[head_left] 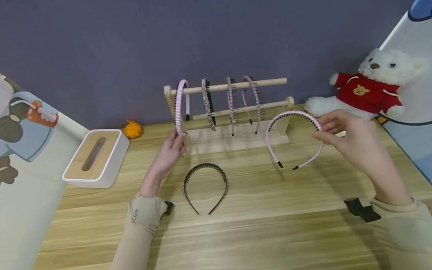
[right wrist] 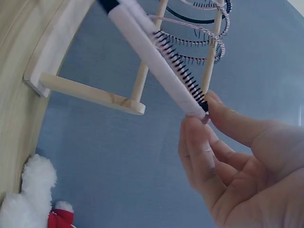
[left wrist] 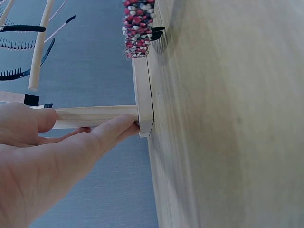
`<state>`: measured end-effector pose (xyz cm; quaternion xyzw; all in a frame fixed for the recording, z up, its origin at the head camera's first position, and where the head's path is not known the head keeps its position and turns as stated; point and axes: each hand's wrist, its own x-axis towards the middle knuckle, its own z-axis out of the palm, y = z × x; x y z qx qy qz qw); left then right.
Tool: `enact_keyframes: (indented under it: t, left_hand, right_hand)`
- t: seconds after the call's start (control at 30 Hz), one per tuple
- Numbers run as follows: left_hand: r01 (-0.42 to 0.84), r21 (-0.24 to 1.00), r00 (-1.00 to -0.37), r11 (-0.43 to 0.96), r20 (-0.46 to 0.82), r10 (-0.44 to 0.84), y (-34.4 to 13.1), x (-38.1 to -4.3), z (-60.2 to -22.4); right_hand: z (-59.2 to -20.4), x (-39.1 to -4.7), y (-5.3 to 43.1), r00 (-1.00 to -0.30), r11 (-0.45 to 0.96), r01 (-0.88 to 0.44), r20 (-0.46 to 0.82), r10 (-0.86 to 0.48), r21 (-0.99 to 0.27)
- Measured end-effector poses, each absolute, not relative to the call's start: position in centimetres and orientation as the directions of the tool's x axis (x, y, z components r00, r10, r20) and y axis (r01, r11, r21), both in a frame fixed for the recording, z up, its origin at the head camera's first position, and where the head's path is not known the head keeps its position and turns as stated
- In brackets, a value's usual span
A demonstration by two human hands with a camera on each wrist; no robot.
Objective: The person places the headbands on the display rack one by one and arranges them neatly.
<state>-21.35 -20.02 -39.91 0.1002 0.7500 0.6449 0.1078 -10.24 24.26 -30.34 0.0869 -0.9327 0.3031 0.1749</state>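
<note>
My right hand (head_left: 351, 136) pinches a pale pink headband (head_left: 293, 113) by one side, between thumb and fingers. It is held up in front of the right end of a wooden headband rack (head_left: 236, 142), and dark comb teeth line its inside (right wrist: 183, 71). My left hand (head_left: 169, 152) holds the rack's left upright (left wrist: 95, 114) low down, near the base. Just above that hand, a wide pink headband (head_left: 178, 108) hangs on the upper bar. A silver sparkly headband (head_left: 207, 101) and two thinner pinkish ones (head_left: 231, 99) hang farther right.
A dark toothed headband (head_left: 204, 165) lies on the table before the rack. At the left stand a white tissue box (head_left: 109, 170) with a wooden lid and an orange yarn ball (head_left: 133, 129). A white teddy bear (head_left: 391, 68) in a red top sits at the right, near the wall.
</note>
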Motion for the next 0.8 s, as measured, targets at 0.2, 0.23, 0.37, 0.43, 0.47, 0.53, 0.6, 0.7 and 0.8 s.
enact_keyframes:
  t: [0.2, 0.23, 0.37, 0.43, 0.47, 0.53, 0.6, 0.7, 0.8]
  left_hand:
    - [0.009, 0.991, -0.957, 0.133, -0.03, 0.289, -20.0, -21.3, -39.9]
    - [0.007, 0.992, -0.957, 0.128, -0.03, 0.289, -20.0, -21.3, -39.9]
    - [0.005, 0.992, -0.956, 0.126, -0.032, 0.292, -20.0, -21.3, -39.9]
    - [0.006, 0.992, -0.956, 0.126, -0.031, 0.292, -20.1, -21.3, -40.0]
    - [0.006, 0.992, -0.956, 0.124, -0.031, 0.291, -20.1, -21.3, -40.0]
    - [0.005, 0.993, -0.956, 0.121, -0.03, 0.291, -20.1, -21.3, -40.0]
    - [0.005, 0.993, -0.956, 0.117, -0.03, 0.292, -20.1, -21.4, -40.0]
    - [0.002, 0.993, -0.955, 0.114, -0.032, 0.294, -20.1, -21.4, -40.1]
    - [0.001, 0.994, -0.954, 0.112, -0.033, 0.298, -20.1, -21.4, -40.1]
  right_hand:
    - [-29.5, -9.9, 24.0, -0.918, 0.812, -0.229, 0.396, 0.002, -0.536]
    - [-29.4, -9.8, 24.0, -0.919, 0.809, -0.219, 0.394, 0.016, -0.545]
    - [-28.9, -9.5, 23.7, -0.912, 0.801, -0.184, 0.404, 0.078, -0.57]
    - [-28.6, -9.5, 23.5, -0.907, 0.795, -0.172, 0.409, 0.103, -0.582]
    - [-28.5, -9.5, 23.5, -0.905, 0.793, -0.167, 0.41, 0.113, -0.586]
    - [-28.3, -9.6, 23.4, -0.904, 0.781, -0.166, 0.409, 0.124, -0.603]
    - [-28.1, -9.7, 23.3, -0.902, 0.768, -0.169, 0.41, 0.132, -0.618]
    - [-27.8, -9.8, 23.3, -0.895, 0.755, -0.178, 0.423, 0.142, -0.631]
    - [-27.5, -10.0, 23.3, -0.88, 0.74, -0.201, 0.45, 0.152, -0.642]
